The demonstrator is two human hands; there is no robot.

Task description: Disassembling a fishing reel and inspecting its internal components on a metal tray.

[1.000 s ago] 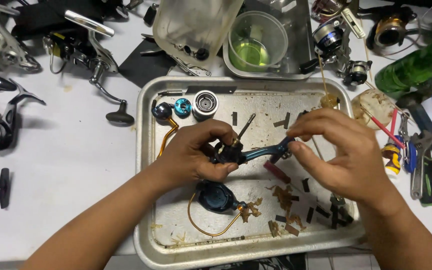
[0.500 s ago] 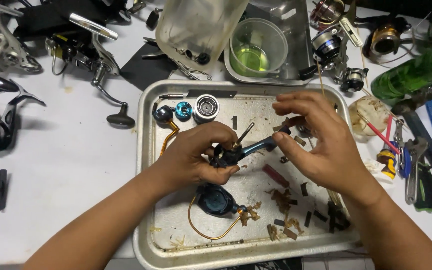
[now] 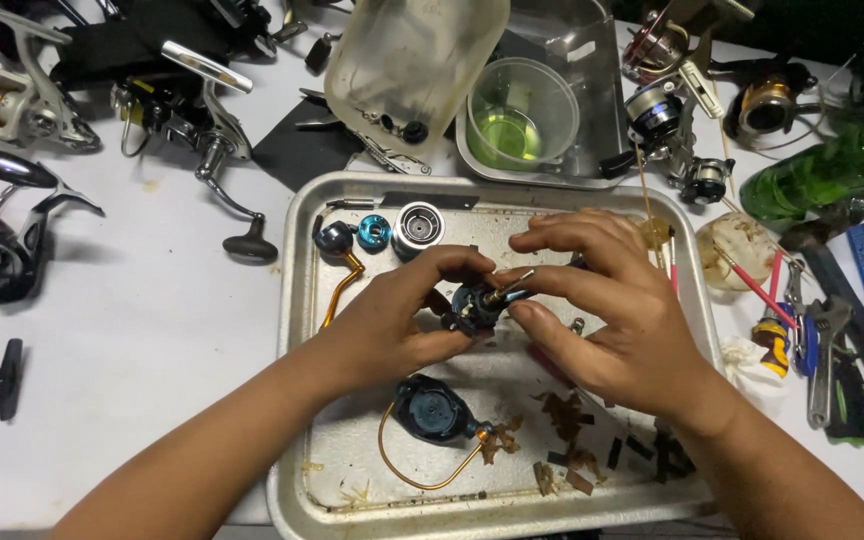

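My left hand (image 3: 392,320) grips a dark blue fishing-reel body (image 3: 472,305) over a metal tray (image 3: 297,300). My right hand (image 3: 602,300) meets it from the right, thumb and fingers pinched on a thin shaft (image 3: 512,290) that sticks out of the reel body. Below my hands lies a dark rotor with a gold bail wire (image 3: 432,420). At the tray's upper left sit a gold handle with a dark knob (image 3: 337,250), a blue cap (image 3: 374,232) and a silver spool (image 3: 418,226).
Several spinning reels (image 3: 12,100) crowd the white table at left and top. A clear plastic jug (image 3: 412,60) and a cup of green liquid (image 3: 522,115) stand behind the tray. A green bottle (image 3: 822,170), pliers (image 3: 827,360) and brushes lie at right.
The view has shifted slightly. My right hand has moved left and closed in on the shaft; the reel body has turned in my left hand.
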